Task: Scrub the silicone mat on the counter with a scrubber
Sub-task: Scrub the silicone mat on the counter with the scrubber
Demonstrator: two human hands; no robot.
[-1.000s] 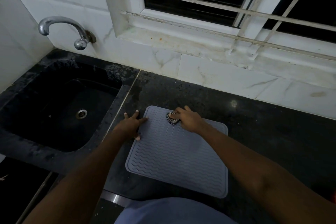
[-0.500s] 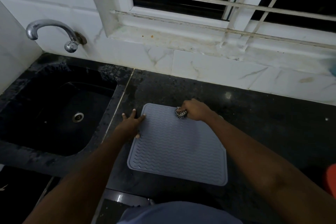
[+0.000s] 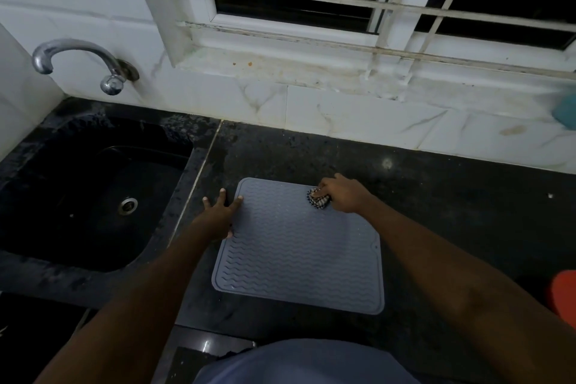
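A grey silicone mat [image 3: 296,252] with wavy ridges lies flat on the black counter [image 3: 452,196]. My right hand [image 3: 344,193] is closed on a small dark-and-white scrubber [image 3: 316,199], pressed onto the mat near its far right corner. My left hand [image 3: 219,215] rests flat with fingers spread on the mat's far left edge, partly on the counter, holding nothing.
A black sink [image 3: 93,196] with a steel drain [image 3: 128,205] lies left of the mat, under a chrome tap [image 3: 78,62]. White tiled wall and barred window stand behind. A red object [image 3: 564,296] sits at the right edge, a teal one [image 3: 565,115] on the wall.
My right hand has slid the scrubber rightwards along the mat's far edge, from near the middle toward the far right corner. My left hand stays on the left edge.
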